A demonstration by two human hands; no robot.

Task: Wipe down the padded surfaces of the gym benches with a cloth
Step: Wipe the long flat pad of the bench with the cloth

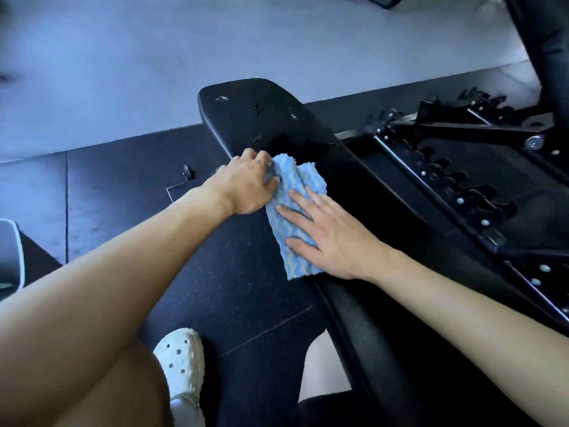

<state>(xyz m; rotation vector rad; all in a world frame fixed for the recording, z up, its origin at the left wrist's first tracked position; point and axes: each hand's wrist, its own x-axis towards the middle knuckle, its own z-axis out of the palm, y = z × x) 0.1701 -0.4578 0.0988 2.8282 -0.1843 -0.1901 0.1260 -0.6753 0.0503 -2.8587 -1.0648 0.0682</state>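
A blue-and-white striped terry cloth [295, 183] lies mid-length on the black padded bench [261, 115]. The left hand [246, 188] grips its far left edge with curled fingers. The right hand [329, 238] presses it flat, fingers straight.

I am looking into a gym. My landmark is a black padded bench [264, 118], its vinyl top scuffed in spots near the far end. Just right of the bench lies a black steel frame [455, 180] with a notched adjuster rack and bolts. Dark speckled rubber floor tiles [123, 186] run under the bench and to its left. Beyond its far end there is pale grey flooring [154, 72]. Another black padded piece [548, 41] stands at the bench's far right.
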